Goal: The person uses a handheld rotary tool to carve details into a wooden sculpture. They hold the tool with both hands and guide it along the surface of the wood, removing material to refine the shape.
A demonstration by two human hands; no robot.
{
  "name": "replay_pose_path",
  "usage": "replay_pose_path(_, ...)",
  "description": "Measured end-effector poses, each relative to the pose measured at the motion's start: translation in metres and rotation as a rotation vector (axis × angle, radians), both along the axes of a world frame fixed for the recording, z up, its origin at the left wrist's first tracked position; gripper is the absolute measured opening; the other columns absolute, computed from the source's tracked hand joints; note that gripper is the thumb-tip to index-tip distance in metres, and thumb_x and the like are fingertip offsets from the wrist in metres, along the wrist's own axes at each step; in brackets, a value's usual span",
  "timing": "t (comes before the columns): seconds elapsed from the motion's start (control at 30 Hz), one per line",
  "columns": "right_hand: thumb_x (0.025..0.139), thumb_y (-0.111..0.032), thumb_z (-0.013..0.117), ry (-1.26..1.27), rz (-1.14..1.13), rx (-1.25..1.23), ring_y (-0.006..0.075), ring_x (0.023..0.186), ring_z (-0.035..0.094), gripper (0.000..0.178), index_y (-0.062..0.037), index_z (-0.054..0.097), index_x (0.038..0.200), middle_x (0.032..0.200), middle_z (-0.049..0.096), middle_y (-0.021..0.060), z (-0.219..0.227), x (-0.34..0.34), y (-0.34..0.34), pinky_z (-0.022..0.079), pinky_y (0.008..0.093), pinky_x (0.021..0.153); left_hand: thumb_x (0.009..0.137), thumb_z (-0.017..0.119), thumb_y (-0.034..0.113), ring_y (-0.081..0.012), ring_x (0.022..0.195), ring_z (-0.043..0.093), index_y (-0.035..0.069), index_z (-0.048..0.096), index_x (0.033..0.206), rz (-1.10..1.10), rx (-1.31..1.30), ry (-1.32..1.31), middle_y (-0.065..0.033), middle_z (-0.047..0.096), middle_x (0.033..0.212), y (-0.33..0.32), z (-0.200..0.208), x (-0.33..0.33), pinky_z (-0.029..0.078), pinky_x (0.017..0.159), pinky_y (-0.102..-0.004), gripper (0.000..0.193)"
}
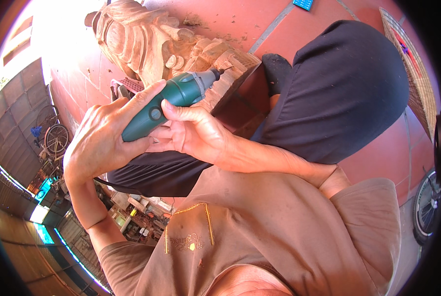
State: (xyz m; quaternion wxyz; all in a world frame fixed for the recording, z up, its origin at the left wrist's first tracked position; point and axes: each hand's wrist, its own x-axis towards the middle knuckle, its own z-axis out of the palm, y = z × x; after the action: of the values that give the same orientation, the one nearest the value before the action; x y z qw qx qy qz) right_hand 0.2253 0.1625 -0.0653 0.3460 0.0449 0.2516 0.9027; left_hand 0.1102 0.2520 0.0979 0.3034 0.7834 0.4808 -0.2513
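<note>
A green rotary tool [173, 98] with a grey collar and a thin dark bit at its front points up and to the right. My left hand [104, 133] wraps round the rear of its body, fingers stretched along the upper side. Against the lower side of the same tool rests my right hand [193, 133], its thumb on the casing and its other fingers curled beneath, partly hidden. Beyond the hands lies a carved wooden figure [141, 44] with flowing folds and a rough block-like base. The bit overlaps this base in the picture; whether they touch I cannot tell.
Wood chips [193, 19] lie on the red tiled floor [220, 15]. My bent leg in dark trousers [339, 93] stands at the right, beside a woven straw item [410, 74]. A blue object [303, 4] sits at the top edge. Bicycle wheels [427, 207] appear far right and left.
</note>
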Motion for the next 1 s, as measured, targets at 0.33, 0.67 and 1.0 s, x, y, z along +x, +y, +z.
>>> replay_pose_path(0.33, 0.098, -0.027, 0.072, -0.003, 0.037, -0.007, 0.0370, 0.121, 0.066, 0.035, -0.0092, 0.062, 0.126, 0.131, 0.067, 0.0161, -0.0042, -0.0051, 0.0049, 0.051, 0.0594, 0.103, 0.070, 0.073, 0.011, -0.0433, 0.084, 0.068, 0.017, 0.049, 0.153, 0.027, 0.021, -0.015, -0.0194, 0.070, 0.094, -0.0004, -0.0006, -0.0023, 0.054, 0.074, -0.0490, 0.086)
replay_pose_path(0.67, 0.098, -0.027, 0.073, 0.005, 0.028, -0.027, 0.0372, 0.123, 0.064, 0.035, -0.0090, 0.062, 0.126, 0.132, 0.066, 0.0155, -0.0026, -0.0043, 0.0027, 0.050, 0.0603, 0.105, 0.071, 0.073, 0.011, -0.0430, 0.085, 0.068, 0.017, 0.049, 0.153, 0.030, -0.008, 0.014, -0.0191, 0.070, 0.095, 0.0007, 0.0018, 0.0003, 0.054, 0.075, -0.0487, 0.086)
replay_pose_path(1.0, 0.099, -0.027, 0.071, -0.003, 0.012, 0.001, 0.0362, 0.122, 0.065, 0.033, -0.0087, 0.062, 0.125, 0.131, 0.066, 0.0155, -0.0007, -0.0002, 0.0023, 0.050, 0.0600, 0.105, 0.070, 0.072, 0.011, -0.0429, 0.086, 0.068, 0.017, 0.050, 0.153, 0.039, -0.013, 0.007, -0.0189, 0.070, 0.095, -0.0009, 0.0010, -0.0010, 0.054, 0.076, -0.0487, 0.085)
